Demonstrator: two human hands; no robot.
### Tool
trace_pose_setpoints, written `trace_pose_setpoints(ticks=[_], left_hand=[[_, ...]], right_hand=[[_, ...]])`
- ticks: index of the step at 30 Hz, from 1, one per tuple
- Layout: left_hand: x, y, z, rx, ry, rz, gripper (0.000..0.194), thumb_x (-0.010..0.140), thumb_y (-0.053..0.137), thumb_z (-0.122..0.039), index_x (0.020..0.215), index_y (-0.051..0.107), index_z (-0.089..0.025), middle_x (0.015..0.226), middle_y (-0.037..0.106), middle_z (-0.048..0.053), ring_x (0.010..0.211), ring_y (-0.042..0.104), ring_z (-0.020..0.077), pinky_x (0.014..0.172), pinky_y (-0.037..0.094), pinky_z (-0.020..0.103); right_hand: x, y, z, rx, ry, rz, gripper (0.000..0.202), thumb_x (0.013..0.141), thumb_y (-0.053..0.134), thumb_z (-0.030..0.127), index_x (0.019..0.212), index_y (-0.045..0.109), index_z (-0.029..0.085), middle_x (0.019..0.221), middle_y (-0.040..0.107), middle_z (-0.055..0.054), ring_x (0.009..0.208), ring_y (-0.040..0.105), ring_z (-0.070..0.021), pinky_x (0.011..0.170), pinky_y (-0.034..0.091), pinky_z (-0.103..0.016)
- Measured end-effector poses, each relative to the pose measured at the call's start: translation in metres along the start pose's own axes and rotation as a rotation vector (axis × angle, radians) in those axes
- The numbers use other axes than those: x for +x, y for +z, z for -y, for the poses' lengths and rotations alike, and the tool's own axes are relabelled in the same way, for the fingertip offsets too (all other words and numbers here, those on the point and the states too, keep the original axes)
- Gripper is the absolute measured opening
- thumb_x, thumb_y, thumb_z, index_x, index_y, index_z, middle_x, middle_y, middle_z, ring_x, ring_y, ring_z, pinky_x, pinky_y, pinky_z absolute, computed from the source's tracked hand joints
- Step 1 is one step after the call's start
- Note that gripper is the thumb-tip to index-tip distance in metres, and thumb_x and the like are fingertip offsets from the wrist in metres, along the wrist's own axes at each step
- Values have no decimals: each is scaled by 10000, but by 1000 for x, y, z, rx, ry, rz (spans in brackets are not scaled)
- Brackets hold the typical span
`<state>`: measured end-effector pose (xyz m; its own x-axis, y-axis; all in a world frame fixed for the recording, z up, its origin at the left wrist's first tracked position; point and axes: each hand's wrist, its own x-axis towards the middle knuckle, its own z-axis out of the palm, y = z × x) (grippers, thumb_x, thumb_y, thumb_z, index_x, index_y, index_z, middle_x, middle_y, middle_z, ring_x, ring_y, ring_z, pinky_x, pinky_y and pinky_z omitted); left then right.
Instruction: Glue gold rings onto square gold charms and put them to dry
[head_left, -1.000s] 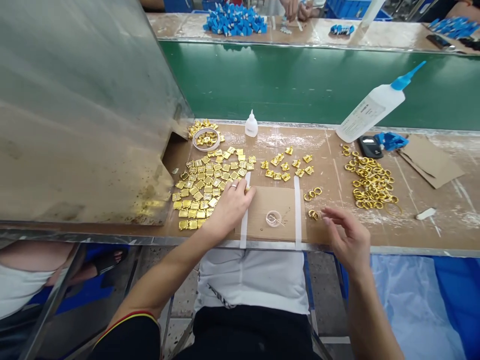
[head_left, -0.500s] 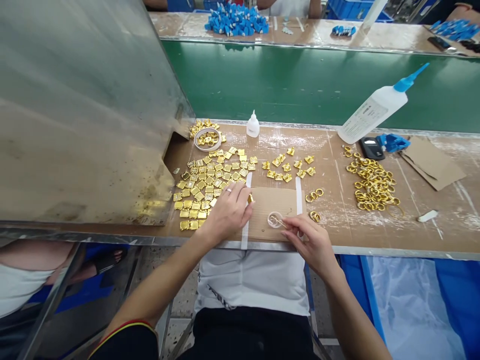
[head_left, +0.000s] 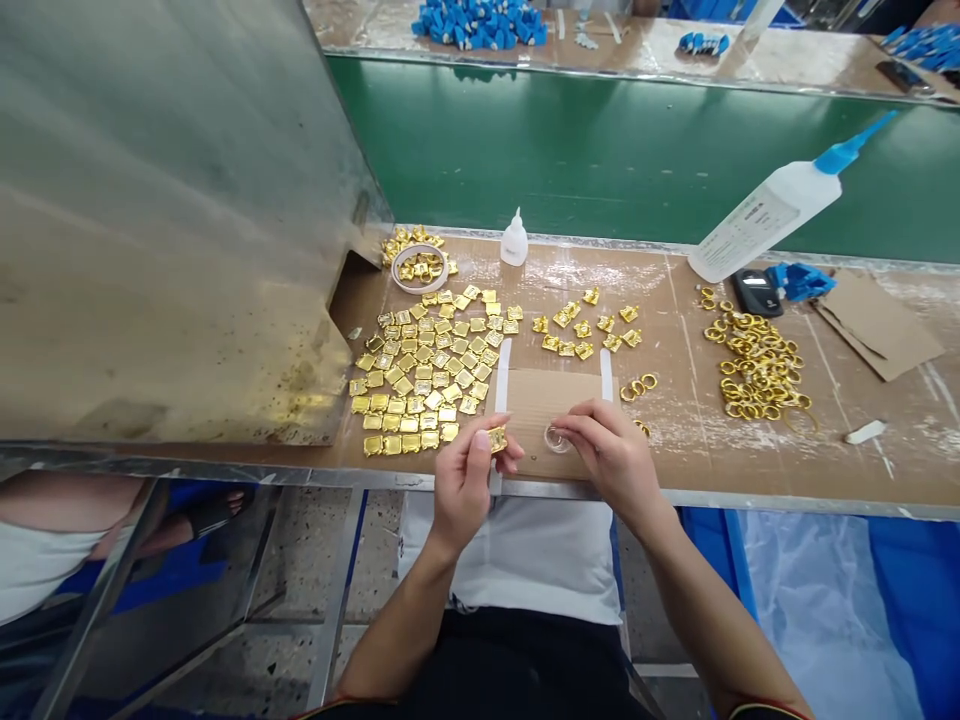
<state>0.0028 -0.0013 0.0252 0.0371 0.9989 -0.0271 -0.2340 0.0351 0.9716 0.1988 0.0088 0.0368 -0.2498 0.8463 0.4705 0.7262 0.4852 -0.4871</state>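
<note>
So the left hand (head_left: 463, 482) is pinching one gold square piece (head_left: 497, 439) between thumb and fingertips, right at the near edge of the bench, with the piece poking out past the fingertips toward the right hand. It's roughly square so there's not much of a long axis, but it sits tilted, flat face up and a bit toward the camera, one corner aimed away over the cardboard pad (head_left: 551, 398). The right hand (head_left: 609, 452) is just beside it, fingers curled in tight over a small clear dish (head_left: 556, 439) on the pad; can't tell if it's actually gripping something thin or just touching the rim. Up and left of the left hand is the big spread of gold squares (head_left: 424, 375) laid flat in rows. Beyond both hands there's a smaller scatter of gold bits (head_left: 585, 330), and a couple of gold rings (head_left: 637, 386) just past the right hand's knuckles. Farther right is the pile of rings (head_left: 757, 365), well apart from either hand.
</note>
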Motion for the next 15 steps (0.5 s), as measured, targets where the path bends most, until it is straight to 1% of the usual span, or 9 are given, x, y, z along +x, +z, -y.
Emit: trace_pose_setpoints(ticks=[2,4,7,10,12,14,15], left_hand=[[-5,-4,5,84,78,-3,383,1008,571,-479,1158,741,-171,737,716,30,587,593,115,567,504,242],[-8,-8,9,137,105,36,360,1012,573,-453,1155,760,-181,731,725,31,578,582,114,565,512,244],[-9,-11,8,170,70,99,331,1001,601,-427,1134,784,-185,805,793,65,581,593,121,581,543,257],[-8,-16,0,154,-8,136,295,981,643,-382,1168,787,-206,967,836,100,718,687,158,669,598,281],[-10,-19,-5,138,-33,142,263,977,650,-354,1144,803,-220,1031,834,102,790,713,172,704,611,287],[-12,-21,-7,124,-29,122,235,975,655,-332,1100,818,-218,1048,831,101,754,704,155,691,611,277],[-14,-22,-6,111,-27,108,235,970,663,-325,1109,814,-211,1047,830,102,721,698,144,677,612,271]], right_hand=[[-2,-2,-2,-58,10,8,277,1062,514,222,922,753,234,832,691,-64,758,652,-199,656,525,-309],[-5,-5,-3,-72,40,27,287,1064,507,226,911,750,243,838,691,-62,765,649,-201,668,520,-314],[-9,-10,-3,-27,81,50,278,1061,509,227,913,743,250,843,688,-58,759,646,-201,673,518,-315],[-10,-13,-1,21,83,41,257,1057,512,213,934,736,239,845,683,-59,750,644,-200,666,512,-311],[-11,-13,-1,38,78,26,236,1051,523,204,943,732,231,846,683,-59,751,645,-201,665,507,-310],[-11,-12,-1,61,87,13,222,1044,537,197,944,732,231,850,687,-58,751,647,-202,668,507,-311],[-11,-11,-1,77,99,9,220,1041,541,199,940,733,234,852,689,-57,751,649,-202,669,509,-312]])
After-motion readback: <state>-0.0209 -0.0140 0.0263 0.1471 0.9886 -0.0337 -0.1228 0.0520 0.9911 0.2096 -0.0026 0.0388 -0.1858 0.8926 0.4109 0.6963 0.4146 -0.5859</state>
